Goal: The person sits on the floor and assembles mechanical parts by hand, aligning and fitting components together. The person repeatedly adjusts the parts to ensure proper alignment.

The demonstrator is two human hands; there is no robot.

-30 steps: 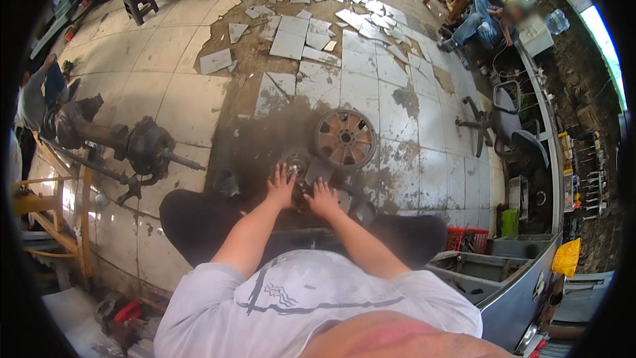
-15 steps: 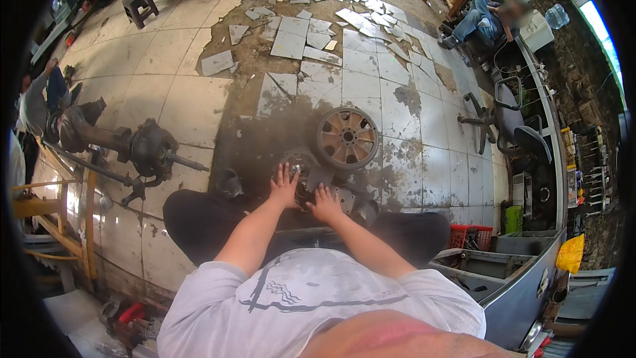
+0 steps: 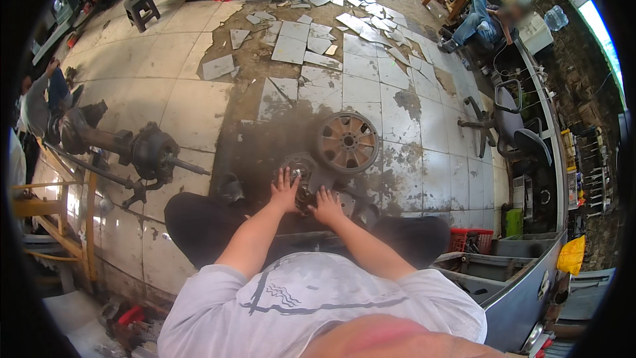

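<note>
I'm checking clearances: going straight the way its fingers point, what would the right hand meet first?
The right hand would probably meet the dark flat part just ahead of it, then perhaps the wheel; depth is unclear, so it might pass above the part.

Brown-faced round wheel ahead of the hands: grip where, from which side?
Probably the outer rim, from the right. The wheel shows its round face upward; its right edge borders floor tiles, while a dark metal part crowds its near-left edge.
</note>
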